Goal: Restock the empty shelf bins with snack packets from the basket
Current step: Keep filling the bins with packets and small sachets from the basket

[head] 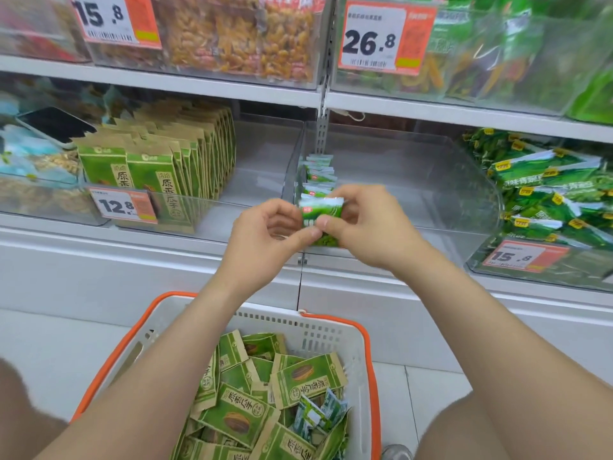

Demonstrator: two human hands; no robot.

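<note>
Both hands hold a small stack of green-and-white snack packets (322, 212) at the front lip of a clear shelf bin (431, 194). My left hand (268, 237) pinches the stack's lower left edge. My right hand (365, 224) grips its right side, thumb on the front. Behind the stack, a short row of the same packets (317, 174) stands along the bin's left wall; the rest of that bin is bare. Below, a white basket (348, 330) with orange handles holds several green-and-kraft seed packets (308, 376) and a few green-white ones (318, 416).
The bin to the left holds upright rows of green-kraft packets (172, 161) with a gap at its right side. A bin of green bags (547, 187) sits at the right. Price tags hang on the bin fronts. A phone (54, 126) lies in the far-left bin. Filled bins line the upper shelf.
</note>
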